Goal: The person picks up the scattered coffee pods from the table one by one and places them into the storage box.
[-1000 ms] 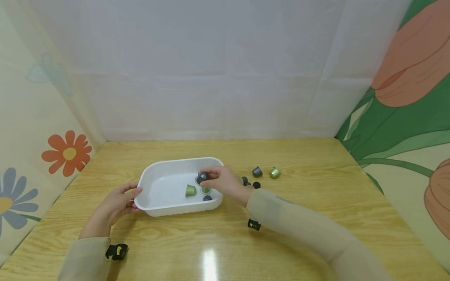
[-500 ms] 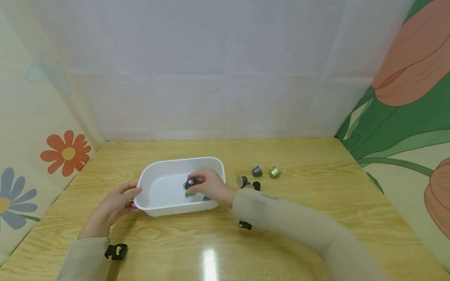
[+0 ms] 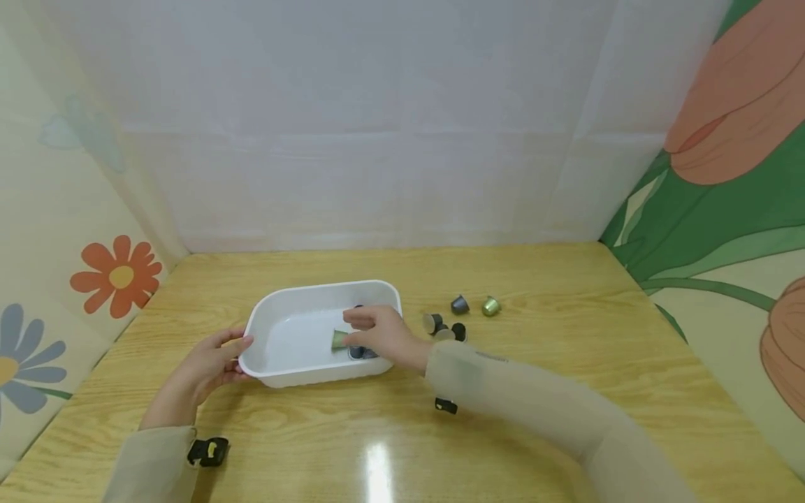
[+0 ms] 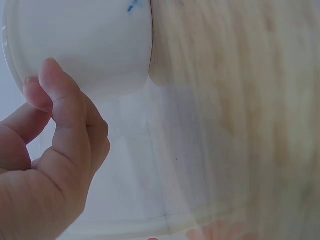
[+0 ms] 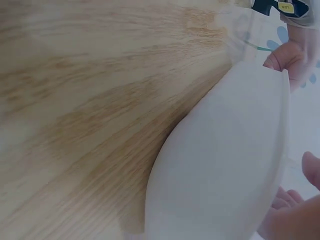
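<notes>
In the head view, my left hand [image 3: 214, 363] grips the left end of the white tray [image 3: 295, 376], thumb over the rim and fingers at the outside. The left wrist view shows this left hand [image 4: 60, 145] against the tray's outer wall. Over the tray's right part hovers my right hand [image 3: 383, 337], thumb and fingers apart, with nothing seen between them. Just below its thumb, a green coffee capsule [image 3: 339, 340] and a dark coffee capsule [image 3: 356, 352] lie in the tray. More dark capsules there are partly hidden by the hand.
Right of the tray, a dark capsule [image 3: 460, 304] and a green capsule [image 3: 491, 306] lie on the wooden table [image 3: 553, 328]. Nearer the tray is a cluster of several capsules [image 3: 459, 332]. A pale cloth wall [image 3: 402, 140] stands behind the table.
My right hand carried a dark capsule leftward in the tray, then let it go and drew back slightly to the right. The left hand keeps its grip on the tray.
</notes>
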The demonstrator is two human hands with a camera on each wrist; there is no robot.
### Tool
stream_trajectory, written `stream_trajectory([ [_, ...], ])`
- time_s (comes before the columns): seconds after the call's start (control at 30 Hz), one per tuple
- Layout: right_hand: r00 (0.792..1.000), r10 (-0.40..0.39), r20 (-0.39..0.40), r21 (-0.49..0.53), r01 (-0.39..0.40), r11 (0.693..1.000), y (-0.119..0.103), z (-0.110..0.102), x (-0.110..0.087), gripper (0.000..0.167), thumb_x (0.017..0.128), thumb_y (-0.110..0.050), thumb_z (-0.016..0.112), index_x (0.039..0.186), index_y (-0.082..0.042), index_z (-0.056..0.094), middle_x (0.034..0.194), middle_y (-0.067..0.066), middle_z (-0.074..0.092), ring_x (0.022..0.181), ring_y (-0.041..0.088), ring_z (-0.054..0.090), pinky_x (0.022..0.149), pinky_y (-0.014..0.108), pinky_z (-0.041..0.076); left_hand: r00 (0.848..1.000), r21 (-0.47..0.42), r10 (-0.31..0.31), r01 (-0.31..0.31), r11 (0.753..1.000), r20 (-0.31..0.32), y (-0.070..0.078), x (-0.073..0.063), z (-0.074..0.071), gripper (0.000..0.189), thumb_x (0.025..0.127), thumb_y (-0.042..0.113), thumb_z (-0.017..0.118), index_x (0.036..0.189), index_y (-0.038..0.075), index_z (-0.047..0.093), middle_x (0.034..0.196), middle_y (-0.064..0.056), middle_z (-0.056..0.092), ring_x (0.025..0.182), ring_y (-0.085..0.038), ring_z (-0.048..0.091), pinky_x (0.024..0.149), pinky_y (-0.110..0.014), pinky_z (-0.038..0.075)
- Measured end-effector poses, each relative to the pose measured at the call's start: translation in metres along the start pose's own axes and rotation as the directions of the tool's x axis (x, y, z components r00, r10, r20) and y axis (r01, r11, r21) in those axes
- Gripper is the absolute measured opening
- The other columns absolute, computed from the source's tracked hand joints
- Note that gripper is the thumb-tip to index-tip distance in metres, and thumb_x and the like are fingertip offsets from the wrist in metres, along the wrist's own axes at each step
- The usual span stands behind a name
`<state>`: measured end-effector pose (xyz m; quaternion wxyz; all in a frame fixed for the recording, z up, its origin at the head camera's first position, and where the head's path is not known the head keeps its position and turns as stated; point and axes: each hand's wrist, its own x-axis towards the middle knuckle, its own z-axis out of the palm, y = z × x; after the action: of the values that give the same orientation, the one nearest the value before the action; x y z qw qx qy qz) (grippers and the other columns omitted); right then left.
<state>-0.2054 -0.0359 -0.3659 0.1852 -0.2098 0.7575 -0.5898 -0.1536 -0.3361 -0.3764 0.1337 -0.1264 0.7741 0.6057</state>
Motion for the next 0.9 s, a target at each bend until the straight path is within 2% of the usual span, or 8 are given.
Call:
stream_trajectory([
  [0.2, 0.999, 0.017, -0.041, 0.048, -0.015, 0.999, 0.006, -0.027, -0.012, 0.042, 0.091, -0.005, 0.068, 0.131, 0.000, 0.057, 0.131, 0.012, 0.059, 0.123, 0.025, 0.055, 0.097, 0.032, 0.046, 1.000, 0.003, 0.005, -0.005, 1.000, 0.002, 0.000, 0.000, 0.000, 0.058, 0.104, 0.023, 0.046, 0.142, -0.013, 0.022, 0.080, -0.001, 0.059, 0.068, -0.012, 0.058, 0.065, -0.026, 0.055],
  [0.27, 0.998, 0.027, -0.063, 0.042, -0.025, 0.999, 0.006, -0.037, -0.017, 0.042, 0.091, -0.008, 0.067, 0.132, -0.002, 0.057, 0.132, 0.010, 0.059, 0.123, 0.023, 0.054, 0.100, 0.034, 0.045, 1.000, 0.000, 0.007, -0.007, 1.000, 0.003, -0.001, 0.001, 0.000, 0.058, 0.104, 0.024, 0.046, 0.143, -0.013, 0.021, 0.080, -0.001, 0.059, 0.068, -0.012, 0.058, 0.065, -0.026, 0.055],
  [0.47, 0.990, -0.007, -0.143, 0.003, 0.007, 1.000, 0.010, -0.065, -0.030, 0.041, 0.091, -0.007, 0.067, 0.131, -0.001, 0.058, 0.129, 0.012, 0.060, 0.120, 0.026, 0.056, 0.099, 0.037, 0.045, 1.000, -0.010, 0.013, -0.013, 1.000, 0.007, -0.001, 0.001, -0.002, 0.058, 0.104, 0.023, 0.046, 0.141, -0.014, 0.021, 0.080, -0.001, 0.059, 0.067, -0.012, 0.059, 0.064, -0.026, 0.054],
  [0.67, 0.984, -0.017, -0.178, 0.030, 0.023, 0.999, 0.014, -0.088, -0.043, 0.045, 0.092, -0.007, 0.067, 0.134, 0.002, 0.054, 0.132, 0.017, 0.057, 0.120, 0.033, 0.056, 0.098, 0.036, 0.047, 1.000, -0.016, 0.017, -0.017, 1.000, 0.009, -0.003, 0.001, -0.002, 0.056, 0.104, 0.022, 0.046, 0.140, -0.015, 0.022, 0.080, -0.001, 0.058, 0.067, -0.012, 0.058, 0.064, -0.026, 0.054],
  [0.9, 0.975, 0.005, -0.224, 0.051, 0.007, 0.999, 0.022, -0.106, -0.053, 0.048, 0.092, -0.008, 0.067, 0.136, 0.000, 0.052, 0.135, 0.016, 0.055, 0.125, 0.034, 0.051, 0.100, 0.038, 0.045, 1.000, -0.005, 0.011, -0.011, 1.000, 0.004, -0.002, 0.002, -0.002, 0.056, 0.105, 0.022, 0.045, 0.141, -0.014, 0.021, 0.081, -0.002, 0.058, 0.067, -0.012, 0.058, 0.064, -0.026, 0.054],
])
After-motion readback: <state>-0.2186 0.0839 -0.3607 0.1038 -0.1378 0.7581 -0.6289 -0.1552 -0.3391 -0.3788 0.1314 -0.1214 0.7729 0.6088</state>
